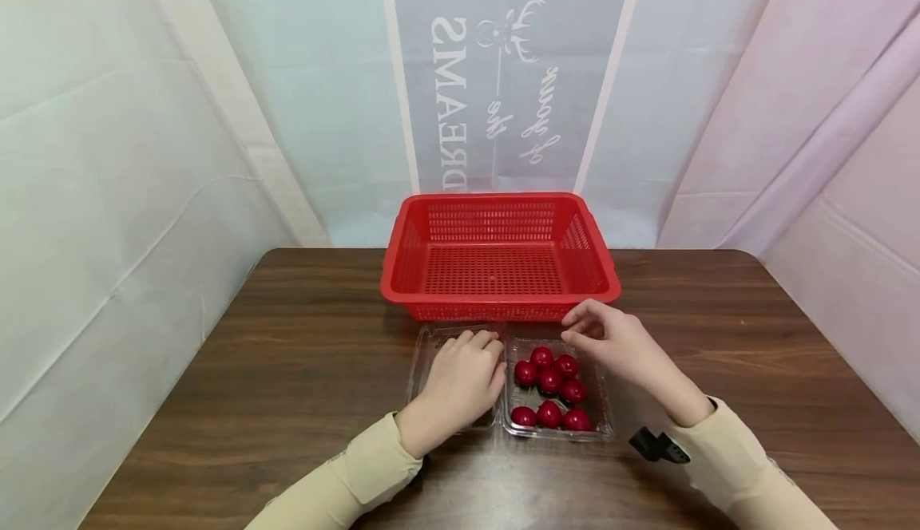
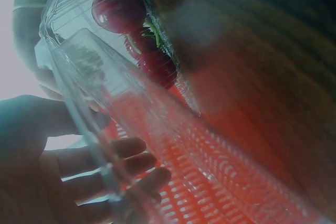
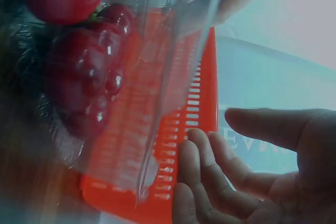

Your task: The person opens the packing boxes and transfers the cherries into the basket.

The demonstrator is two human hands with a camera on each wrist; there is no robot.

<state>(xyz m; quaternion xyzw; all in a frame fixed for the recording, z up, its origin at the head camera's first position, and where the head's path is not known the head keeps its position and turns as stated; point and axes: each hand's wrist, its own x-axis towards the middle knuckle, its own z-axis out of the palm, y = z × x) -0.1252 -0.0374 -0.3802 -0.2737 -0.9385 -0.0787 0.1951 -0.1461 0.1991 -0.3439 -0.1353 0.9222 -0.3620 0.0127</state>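
Note:
A clear plastic clamshell box lies unfolded in front of me, its lid half (image 1: 424, 362) on the left and its box half (image 1: 598, 402) on the right. Several glossy dark red cherries (image 1: 549, 381) sit in the box half; green stems show in the left wrist view. My left hand (image 1: 463, 374) rests over the lid, fingers loosely bent at its edge beside the box. At the box's far right corner hovers my right hand (image 1: 621, 346), thumb apart from the loosely bent fingers and nothing between them.
A red perforated plastic basket (image 1: 499, 300) stands right behind the clamshell, with nothing in it. All of this is on a dark wooden table (image 1: 316, 330). Pale cloth curtains (image 1: 345, 75) hang behind and on both sides.

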